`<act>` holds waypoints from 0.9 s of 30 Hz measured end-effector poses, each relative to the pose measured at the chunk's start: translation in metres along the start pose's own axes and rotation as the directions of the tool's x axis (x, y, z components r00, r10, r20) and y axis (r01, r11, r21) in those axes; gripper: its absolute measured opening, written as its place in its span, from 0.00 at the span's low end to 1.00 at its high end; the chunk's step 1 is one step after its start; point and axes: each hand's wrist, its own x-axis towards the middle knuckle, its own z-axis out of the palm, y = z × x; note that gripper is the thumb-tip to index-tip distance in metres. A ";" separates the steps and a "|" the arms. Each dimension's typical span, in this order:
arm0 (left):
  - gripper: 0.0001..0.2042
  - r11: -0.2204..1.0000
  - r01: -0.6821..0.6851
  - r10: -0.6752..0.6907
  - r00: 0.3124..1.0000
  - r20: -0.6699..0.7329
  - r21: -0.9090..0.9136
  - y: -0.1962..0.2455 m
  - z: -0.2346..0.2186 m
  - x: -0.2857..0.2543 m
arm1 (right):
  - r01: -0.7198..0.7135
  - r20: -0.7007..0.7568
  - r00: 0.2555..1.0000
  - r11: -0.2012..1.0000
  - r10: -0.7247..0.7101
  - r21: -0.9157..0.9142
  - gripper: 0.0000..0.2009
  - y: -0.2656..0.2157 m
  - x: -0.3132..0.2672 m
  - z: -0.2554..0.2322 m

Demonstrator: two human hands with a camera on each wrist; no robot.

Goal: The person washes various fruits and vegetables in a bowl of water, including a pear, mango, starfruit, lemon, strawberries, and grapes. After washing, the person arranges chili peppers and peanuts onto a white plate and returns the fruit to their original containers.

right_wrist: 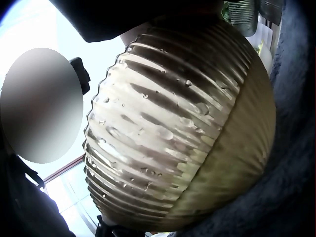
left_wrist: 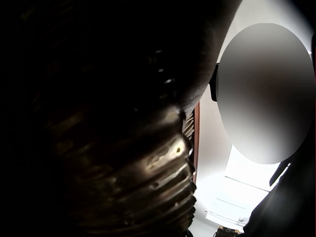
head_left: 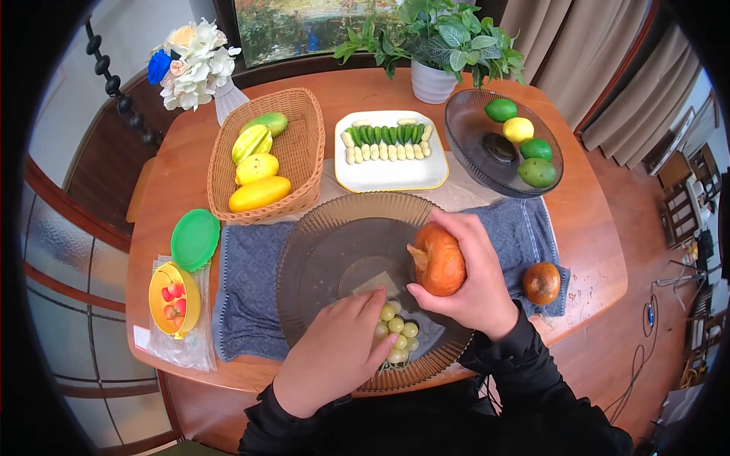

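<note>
A large ribbed dark glass bowl [head_left: 319, 251] stands in front of the person; its ribbed side [right_wrist: 148, 123] fills much of the right wrist view. My right hand [head_left: 475, 281] grips a round orange-brown fruit [head_left: 443, 262] with a stem stub, above the bowl's right part. Low in the bowl lie green grapes [head_left: 397, 334]. My left hand [head_left: 332, 346] reaches over the rim beside them, fingers extended and thumb near the grapes; whether it touches them is unclear. In the left wrist view the ribbed glass [left_wrist: 163, 173] is dark and the hand's work is hidden.
A wicker basket [head_left: 308, 186] with yellow and green fruit, a white tray [head_left: 391, 178] and a dark fruit bowl [head_left: 471, 163] stand behind. At left are a green lid [head_left: 195, 239] and yellow bowl [head_left: 190, 285]; at right, a brown fruit [head_left: 542, 283] on the blue towel [head_left: 251, 304].
</note>
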 end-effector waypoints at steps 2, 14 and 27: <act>0.32 1.000 0.000 0.000 1.000 0.000 0.001 0.000 0.000 0.000 | -0.020 -0.030 0.999 1.000 0.020 0.000 0.42 0.000 -0.001 0.002; 0.31 0.999 -0.041 0.042 0.998 -0.039 0.035 0.000 0.001 0.001 | -0.054 -0.128 0.991 0.997 0.048 -0.050 0.38 0.005 -0.002 0.006; 0.31 0.999 -0.027 0.029 0.999 -0.032 0.041 0.001 0.001 0.000 | 0.000 -0.102 0.995 0.999 -0.005 -0.049 0.39 0.002 -0.001 0.008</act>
